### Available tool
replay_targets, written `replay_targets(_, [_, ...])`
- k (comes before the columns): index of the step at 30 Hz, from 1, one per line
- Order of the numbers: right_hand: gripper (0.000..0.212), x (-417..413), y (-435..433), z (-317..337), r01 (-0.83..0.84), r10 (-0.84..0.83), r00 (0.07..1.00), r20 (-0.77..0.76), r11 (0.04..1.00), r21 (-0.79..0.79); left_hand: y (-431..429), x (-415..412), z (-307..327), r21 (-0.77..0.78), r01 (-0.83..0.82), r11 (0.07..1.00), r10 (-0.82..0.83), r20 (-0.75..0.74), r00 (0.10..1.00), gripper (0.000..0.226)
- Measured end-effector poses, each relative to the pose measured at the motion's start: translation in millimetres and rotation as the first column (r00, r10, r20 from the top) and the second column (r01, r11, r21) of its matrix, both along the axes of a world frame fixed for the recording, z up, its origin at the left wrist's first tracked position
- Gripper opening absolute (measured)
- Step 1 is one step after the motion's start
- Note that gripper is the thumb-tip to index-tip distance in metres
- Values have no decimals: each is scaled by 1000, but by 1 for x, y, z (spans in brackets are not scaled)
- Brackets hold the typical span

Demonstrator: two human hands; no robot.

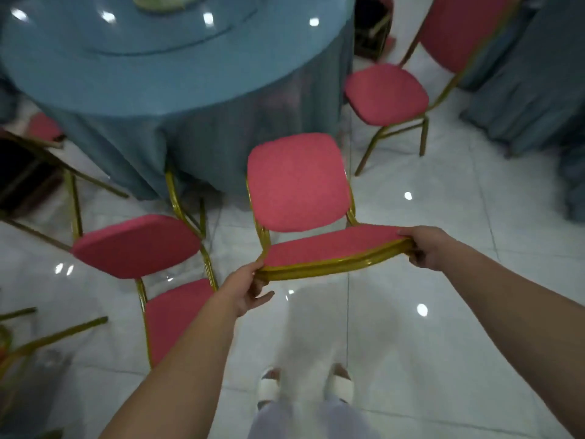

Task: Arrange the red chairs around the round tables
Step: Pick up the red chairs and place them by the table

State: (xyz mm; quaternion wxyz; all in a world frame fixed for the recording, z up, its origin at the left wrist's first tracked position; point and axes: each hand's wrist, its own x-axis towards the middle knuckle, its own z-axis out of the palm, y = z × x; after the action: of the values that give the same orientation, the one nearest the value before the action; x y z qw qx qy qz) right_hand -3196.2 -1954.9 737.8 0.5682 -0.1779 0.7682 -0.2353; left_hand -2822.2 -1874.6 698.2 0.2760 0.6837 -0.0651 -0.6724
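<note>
A red chair (297, 185) with a gold frame stands in front of me, its seat facing the round table (152, 77) draped in blue cloth. My left hand (247, 291) grips the left end of its backrest top. At the right end of the same backrest, my right hand (425, 247) holds the gold rim. A second red chair (136, 245) stands to the left, turned at an angle. A third red chair (387, 93) stands to the right of the table.
Another blue-draped table (538, 74) fills the right edge. More gold chair legs (53, 334) and a red seat (44, 126) lie at the left. My feet in white slippers (304, 384) stand on the glossy white tiled floor (443, 312).
</note>
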Motion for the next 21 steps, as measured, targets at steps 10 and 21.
replay_targets(10, [19, 108, 36, 44, -292, 316, 943, 104, 936, -198, 61, 27, 63, -248, 40, 968, -20, 82, 996, 21])
replay_targets(21, [20, 280, 109, -24, -741, 727, 663, 177, 671, 20, 301, 149, 22, 34, -466, 884, 442, 262, 858, 20])
